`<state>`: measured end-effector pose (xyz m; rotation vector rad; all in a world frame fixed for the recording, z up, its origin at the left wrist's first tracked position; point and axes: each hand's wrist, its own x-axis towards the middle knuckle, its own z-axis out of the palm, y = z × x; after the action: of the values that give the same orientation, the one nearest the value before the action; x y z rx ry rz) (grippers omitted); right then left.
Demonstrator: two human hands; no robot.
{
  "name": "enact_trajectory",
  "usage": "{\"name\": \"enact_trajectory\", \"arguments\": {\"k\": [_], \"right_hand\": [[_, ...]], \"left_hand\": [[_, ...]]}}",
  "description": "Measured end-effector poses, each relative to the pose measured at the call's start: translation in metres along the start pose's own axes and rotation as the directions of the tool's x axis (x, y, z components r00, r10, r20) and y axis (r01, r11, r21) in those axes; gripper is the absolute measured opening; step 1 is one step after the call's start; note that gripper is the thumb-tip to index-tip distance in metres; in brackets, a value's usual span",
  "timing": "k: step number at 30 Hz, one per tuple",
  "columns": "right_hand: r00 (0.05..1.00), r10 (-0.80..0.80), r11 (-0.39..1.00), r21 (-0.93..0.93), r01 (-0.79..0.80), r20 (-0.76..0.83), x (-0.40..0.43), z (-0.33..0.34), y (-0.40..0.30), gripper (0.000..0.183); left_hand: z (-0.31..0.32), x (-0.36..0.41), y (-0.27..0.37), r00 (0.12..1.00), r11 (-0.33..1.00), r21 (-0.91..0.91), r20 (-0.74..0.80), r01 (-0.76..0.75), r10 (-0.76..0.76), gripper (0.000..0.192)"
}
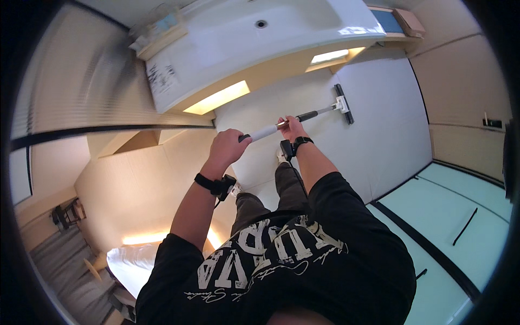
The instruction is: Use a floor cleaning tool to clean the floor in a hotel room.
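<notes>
My left hand is closed around the upper end of a mop handle, by its dark end cap. Lower on the same handle, my right hand grips it just above a dark grey sleeve. The handle slants away to the right. At its far end a mop head, with a white bracket and a long dark strip, rests on the pale floor in front of the washbasin unit. Both wrists carry black straps with small devices.
A wide white washbasin on a wood-toned base with lit openings spans the far side. Left of it stands a ribbed translucent panel. Mint-green doors with black handles are at lower right. A wooden shelf holds small items.
</notes>
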<state>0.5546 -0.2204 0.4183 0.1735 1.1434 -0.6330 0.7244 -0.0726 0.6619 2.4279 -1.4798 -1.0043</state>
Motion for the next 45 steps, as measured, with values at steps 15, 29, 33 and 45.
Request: {"name": "enact_trajectory", "arguments": {"k": [15,29,33,45], "right_hand": [[0.984,0.156,0.969,-0.179,-0.169,-0.082,0.010,0.073,0.307,0.010],[0.895,0.444,0.846,-0.314,-0.432,-0.036,-0.113,0.163,0.463,0.007],[0.907,0.420,0.867,-0.285,-0.409,-0.024,-0.101,0.166,0.439,0.007],[0.976,0.218,0.972,-0.089,-0.219,-0.019,-0.010,0.134,0.279,0.014]], "left_hand": [[-0.113,-0.185,-0.198,0.725,0.847,-0.079,-0.480,0.526,-0.495,0.040],[-0.181,-0.295,-0.279,0.461,0.797,-0.097,-0.772,0.596,-0.438,0.032],[-0.185,-0.273,-0.270,0.518,0.829,-0.126,-0.727,0.546,-0.451,0.030],[-0.166,-0.152,-0.190,0.947,0.975,0.134,-0.292,0.177,-0.132,0.039]]}}
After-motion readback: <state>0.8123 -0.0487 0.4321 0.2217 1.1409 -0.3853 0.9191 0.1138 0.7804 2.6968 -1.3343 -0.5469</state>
